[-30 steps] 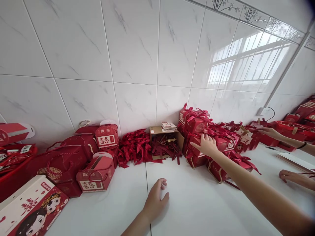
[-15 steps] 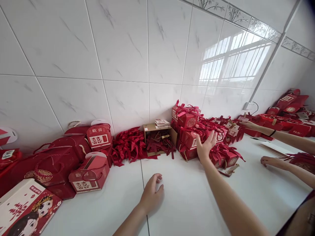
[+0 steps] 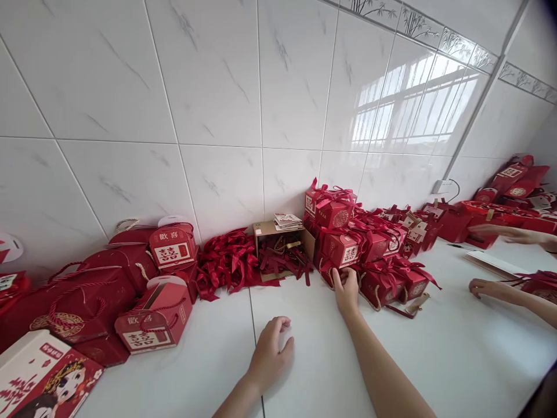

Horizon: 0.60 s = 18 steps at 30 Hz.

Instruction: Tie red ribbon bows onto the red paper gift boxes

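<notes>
Right hand (image 3: 347,290) right of cardboard carton (image 3: 264,229), fingertips at bow-tied gift boxes (image 3: 334,247); cannot tell whether gripping. Left hand (image 3: 270,355) before carton, loosely curled, holding nothing. Bow-tied gift boxes look finished; left of carton, loose red ribbons (image 3: 228,255), rope-handled boxes (image 3: 152,319) without bows.

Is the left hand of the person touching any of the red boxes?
No, the left hand is loosely curled at the white table, visibly apart from the red boxes.

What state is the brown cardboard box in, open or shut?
Open: the near side of the cardboard box is uncovered, showing dark red ribbons inside, some spilling onto the white table.
</notes>
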Tool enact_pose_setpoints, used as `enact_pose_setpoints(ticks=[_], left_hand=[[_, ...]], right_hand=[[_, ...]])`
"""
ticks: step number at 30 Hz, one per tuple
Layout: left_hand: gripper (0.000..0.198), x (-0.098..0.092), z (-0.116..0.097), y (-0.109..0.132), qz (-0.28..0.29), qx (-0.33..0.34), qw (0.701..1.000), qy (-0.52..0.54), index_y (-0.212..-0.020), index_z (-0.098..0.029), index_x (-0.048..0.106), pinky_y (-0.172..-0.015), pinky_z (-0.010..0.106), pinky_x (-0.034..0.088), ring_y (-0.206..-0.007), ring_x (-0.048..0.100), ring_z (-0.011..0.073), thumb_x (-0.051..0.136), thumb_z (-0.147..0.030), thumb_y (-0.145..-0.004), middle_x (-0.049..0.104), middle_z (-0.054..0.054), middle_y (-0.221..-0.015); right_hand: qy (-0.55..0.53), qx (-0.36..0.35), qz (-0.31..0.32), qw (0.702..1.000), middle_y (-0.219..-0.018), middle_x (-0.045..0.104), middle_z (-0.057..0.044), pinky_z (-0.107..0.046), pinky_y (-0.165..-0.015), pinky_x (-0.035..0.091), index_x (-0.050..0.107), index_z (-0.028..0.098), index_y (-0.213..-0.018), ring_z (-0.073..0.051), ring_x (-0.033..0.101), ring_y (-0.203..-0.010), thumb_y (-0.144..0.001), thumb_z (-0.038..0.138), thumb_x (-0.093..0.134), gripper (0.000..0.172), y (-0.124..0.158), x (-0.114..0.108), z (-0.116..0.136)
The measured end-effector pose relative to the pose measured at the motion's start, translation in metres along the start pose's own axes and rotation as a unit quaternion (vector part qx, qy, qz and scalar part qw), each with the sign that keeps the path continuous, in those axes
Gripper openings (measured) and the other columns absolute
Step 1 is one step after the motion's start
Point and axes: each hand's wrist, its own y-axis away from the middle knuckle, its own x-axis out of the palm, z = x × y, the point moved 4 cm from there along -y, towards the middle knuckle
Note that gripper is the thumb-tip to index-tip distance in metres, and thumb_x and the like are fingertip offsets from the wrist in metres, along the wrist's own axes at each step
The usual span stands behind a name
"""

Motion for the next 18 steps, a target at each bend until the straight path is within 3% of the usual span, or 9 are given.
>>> enact_pose_setpoints(ticks=[2,4,6,8,11,13,18], left_hand=[[0.028,0.0,0.001,0.0,0.001,0.005,1.0,0.0,-0.106,-0.022,0.053,-0.093,0.037,0.041,-0.11,0.051,0.0234,0.048,-0.03,-0.079,0.056,0.009,-0.113],[0.027,0.001,0.002,-0.001,0.004,0.012,1.0,0.0,-0.105,-0.022,0.053,-0.094,0.037,0.041,-0.11,0.05,0.0236,0.048,-0.03,-0.08,0.057,0.008,-0.112],[0.026,0.002,0.005,-0.001,0.004,0.015,1.0,0.003,-0.105,-0.023,0.053,-0.093,0.038,0.041,-0.111,0.05,0.0239,0.047,-0.031,-0.081,0.056,0.008,-0.113],[0.026,0.002,0.007,-0.002,0.004,0.014,1.0,0.007,-0.105,-0.023,0.054,-0.093,0.038,0.041,-0.112,0.049,0.0244,0.048,-0.031,-0.081,0.056,0.008,-0.114],[0.027,0.003,0.008,-0.003,0.004,0.01,1.0,0.007,-0.106,-0.023,0.054,-0.093,0.038,0.042,-0.113,0.049,0.0246,0.048,-0.031,-0.08,0.055,0.008,-0.115],[0.027,0.003,0.008,-0.003,0.003,0.01,1.0,0.007,-0.106,-0.024,0.054,-0.092,0.038,0.042,-0.113,0.049,0.0244,0.048,-0.032,-0.08,0.055,0.008,-0.115],[0.022,0.002,0.008,-0.004,-0.002,0.016,1.0,0.024,-0.101,-0.024,0.055,-0.094,0.036,0.042,-0.11,0.052,0.0225,0.047,-0.03,-0.081,0.058,0.007,-0.111]], right_hand=[[0.013,-0.004,-0.026,1.0,-0.089,0.054,-0.009,-0.034,-0.072,0.047,0.047,0.017,-0.101,-0.021,0.053,-0.077,-0.082,0.056,0.042,0.044,-0.001,-0.02,0.003],[0.034,0.003,-0.077,0.996,-0.103,0.052,-0.016,-0.041,-0.085,0.042,0.044,0.013,-0.112,-0.028,0.051,-0.096,-0.083,0.055,0.041,0.052,-0.004,-0.046,0.003],[0.082,0.023,-0.151,0.985,-0.121,0.042,-0.022,-0.048,-0.095,0.033,0.038,0.012,-0.125,-0.035,0.038,-0.116,-0.083,0.055,0.041,0.061,-0.005,-0.074,-0.003],[0.139,0.05,-0.188,0.971,-0.135,0.031,-0.021,-0.053,-0.099,0.026,0.037,0.017,-0.132,-0.04,0.025,-0.126,-0.08,0.056,0.047,0.066,-0.004,-0.093,-0.013],[0.17,0.104,-0.125,0.972,-0.139,0.026,-0.015,-0.054,-0.096,0.029,0.045,0.027,-0.128,-0.044,0.022,-0.126,-0.072,0.056,0.058,0.065,0.0,-0.1,-0.038],[0.159,0.112,-0.083,0.977,-0.137,0.026,-0.015,-0.052,-0.096,0.031,0.045,0.027,-0.127,-0.043,0.025,-0.126,-0.074,0.051,0.057,0.06,0.001,-0.097,-0.051],[0.16,0.031,-0.029,0.986,-0.129,0.03,-0.02,-0.049,-0.097,0.03,0.032,0.017,-0.127,-0.039,0.029,-0.123,-0.075,0.042,0.054,0.062,-0.009,-0.094,-0.057]])
